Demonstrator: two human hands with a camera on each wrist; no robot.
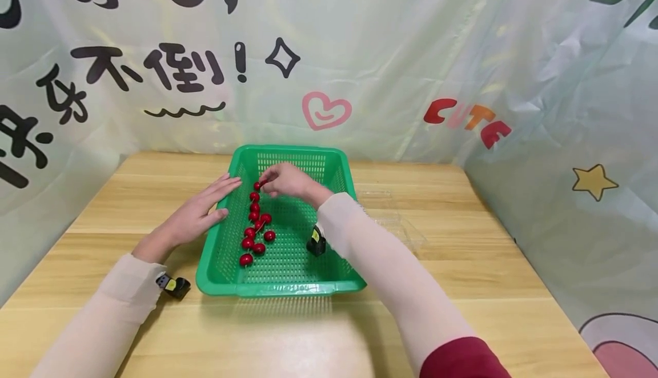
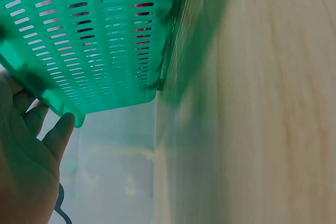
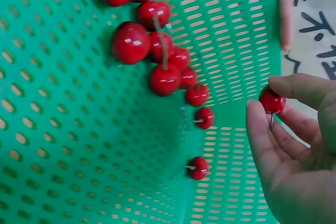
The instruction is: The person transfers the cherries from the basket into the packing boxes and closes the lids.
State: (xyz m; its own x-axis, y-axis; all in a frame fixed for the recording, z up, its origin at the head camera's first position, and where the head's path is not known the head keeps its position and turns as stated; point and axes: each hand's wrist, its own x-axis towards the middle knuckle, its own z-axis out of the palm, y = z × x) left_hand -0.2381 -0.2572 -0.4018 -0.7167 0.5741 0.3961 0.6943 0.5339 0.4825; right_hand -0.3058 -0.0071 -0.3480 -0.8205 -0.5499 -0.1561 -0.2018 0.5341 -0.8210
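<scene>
Red cherry (image 3: pixel 272 101), partly covered, is pinched by the right grip (image 1: pixel 289 181); left grip (image 1: pixel 193 214), outstretched, touches basket (image 1: pixel 280 290).

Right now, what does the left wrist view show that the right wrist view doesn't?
Only the left wrist view shows the green basket from outside, with the wooden tabletop beside it. Only the right wrist view looks inside and clearly shows the right hand pinching a cherry. Both show the basket, part of the left hand and red cherries, though the left wrist view sees those through the basket wall.

Basket (image 2: pixel 113 90) mostly hides cherries (image 3: pixel 167 82) in left wrist view; top lettering (image 1: pixel 185 0) is cropped.
</scene>
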